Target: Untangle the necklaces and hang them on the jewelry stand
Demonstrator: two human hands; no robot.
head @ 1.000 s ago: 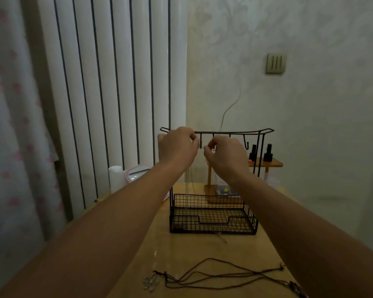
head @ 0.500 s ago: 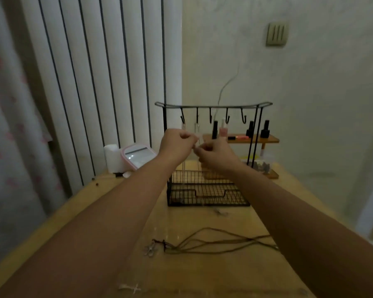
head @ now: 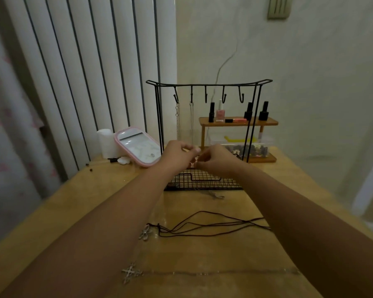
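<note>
Hands (head: 197,157) lowered from hooks, hung chains (head: 177,119) vertical

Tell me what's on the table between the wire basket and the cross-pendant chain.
In the head view, the dark cord necklace with a flower pendant lies between the basket and the cross chain. A small silver piece lies just before the basket.

You face a wooden table (head: 267,250) in dim light. Behind it to the left hang white vertical blinds (head: 91,72); behind it to the right stands a pale wall (head: 310,61) with a switch plate (head: 278,6).
</note>
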